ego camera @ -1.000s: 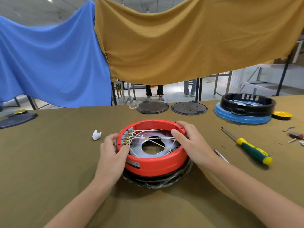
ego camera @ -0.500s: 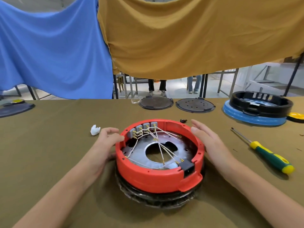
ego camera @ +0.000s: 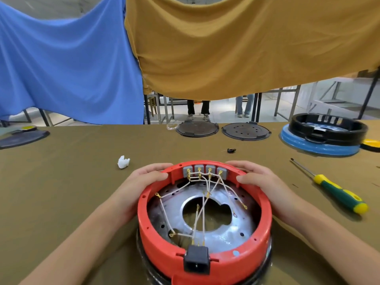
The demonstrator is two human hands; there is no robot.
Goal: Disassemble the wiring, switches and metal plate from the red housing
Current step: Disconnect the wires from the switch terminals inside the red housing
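The round red housing (ego camera: 265, 229) stands on a black base at the near middle of the table. Inside lies the shiny metal plate (ego camera: 232, 233) with a central hole. Several grey switches (ego camera: 205, 170) line the far inner wall, and white wires (ego camera: 202, 214) with brass lugs run from them across the plate to a black power socket (ego camera: 196, 260) at the near rim. My left hand (ego camera: 141, 182) grips the far left rim, thumb inside. My right hand (ego camera: 265, 182) grips the far right rim the same way.
A green and yellow screwdriver (ego camera: 337, 194) lies to the right. A white scrap (ego camera: 123, 162) and a small black part (ego camera: 231, 150) lie beyond the housing. Two dark round lids (ego camera: 197, 128) and a black ring on a blue disc (ego camera: 320, 138) sit at the far edge.
The housing has been turned round between both hands: the switches went from the left to the far side, the black socket came to the near side. The view has come closer.
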